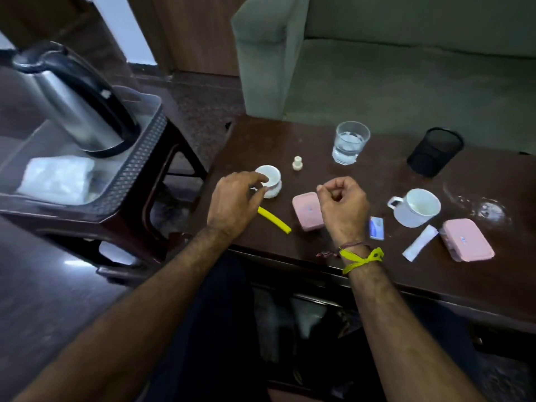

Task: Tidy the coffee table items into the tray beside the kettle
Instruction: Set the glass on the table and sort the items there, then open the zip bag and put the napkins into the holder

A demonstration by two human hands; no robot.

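Observation:
On the dark coffee table my left hand grips a small white cup, fingers over its rim and thumb at its near side. My right hand hovers over the table with curled fingers and nothing visible in them, partly covering a pink box. Loose items lie around: a yellow sachet, a blue-and-white sachet, a white sachet, a second pink box, a white mug and a small white cap. The tray stands at left with the kettle.
A glass of water and a black mesh pen holder stand at the table's far side. A white packet lies in the tray. The tray sits on a dark stool. A grey sofa is behind the table.

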